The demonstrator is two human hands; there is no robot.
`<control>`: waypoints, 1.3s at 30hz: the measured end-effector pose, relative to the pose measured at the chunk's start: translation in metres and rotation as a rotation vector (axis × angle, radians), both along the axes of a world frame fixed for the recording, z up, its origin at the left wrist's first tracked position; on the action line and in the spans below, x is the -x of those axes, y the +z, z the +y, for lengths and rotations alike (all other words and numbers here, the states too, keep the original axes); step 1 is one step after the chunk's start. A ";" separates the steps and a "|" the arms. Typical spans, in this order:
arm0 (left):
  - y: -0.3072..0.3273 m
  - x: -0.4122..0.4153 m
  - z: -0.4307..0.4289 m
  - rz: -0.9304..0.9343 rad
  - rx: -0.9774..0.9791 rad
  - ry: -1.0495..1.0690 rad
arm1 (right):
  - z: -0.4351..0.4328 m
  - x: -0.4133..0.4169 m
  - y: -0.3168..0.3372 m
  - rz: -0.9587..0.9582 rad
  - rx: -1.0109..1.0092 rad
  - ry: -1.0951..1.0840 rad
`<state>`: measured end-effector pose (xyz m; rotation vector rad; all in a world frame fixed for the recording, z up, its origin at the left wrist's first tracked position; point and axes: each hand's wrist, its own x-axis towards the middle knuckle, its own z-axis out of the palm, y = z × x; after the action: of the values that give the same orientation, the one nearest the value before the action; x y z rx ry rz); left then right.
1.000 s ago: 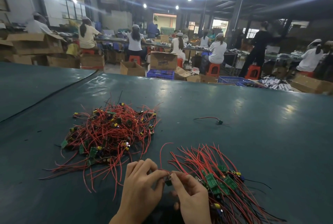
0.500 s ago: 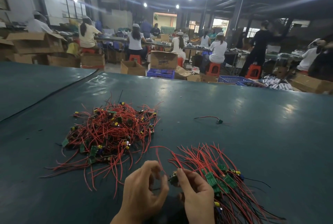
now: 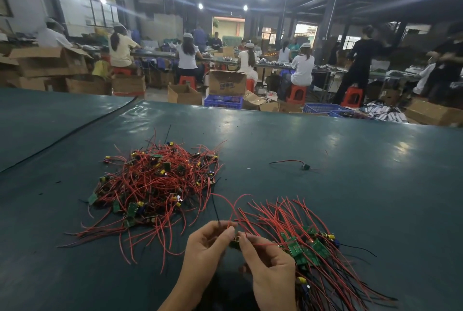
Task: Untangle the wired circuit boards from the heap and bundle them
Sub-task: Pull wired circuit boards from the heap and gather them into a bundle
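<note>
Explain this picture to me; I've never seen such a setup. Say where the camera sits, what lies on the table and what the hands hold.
No machine here: a person works bare-handed, and the camera sits on their head, looking forward and down. The left hand and right hand together pinch one wired circuit board. On the dark green table lie a tangled heap of red-wired boards at left and a straightened bundle by the right hand. One stray board lies apart, further back. Other workers sit at benches behind.

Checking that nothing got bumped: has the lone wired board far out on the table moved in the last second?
No. The lone board lies just as far right of the heap, in the same pose.
</note>
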<state>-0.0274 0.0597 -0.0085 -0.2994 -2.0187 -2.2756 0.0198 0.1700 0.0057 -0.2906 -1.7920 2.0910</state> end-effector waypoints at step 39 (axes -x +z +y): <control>-0.002 0.003 -0.001 0.058 0.111 -0.128 | 0.018 0.007 0.003 -0.024 0.114 -0.118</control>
<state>-0.0309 0.0591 -0.0102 -0.5105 -2.1597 -2.2002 0.0125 0.1875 0.0091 -0.4430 -1.6301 2.1176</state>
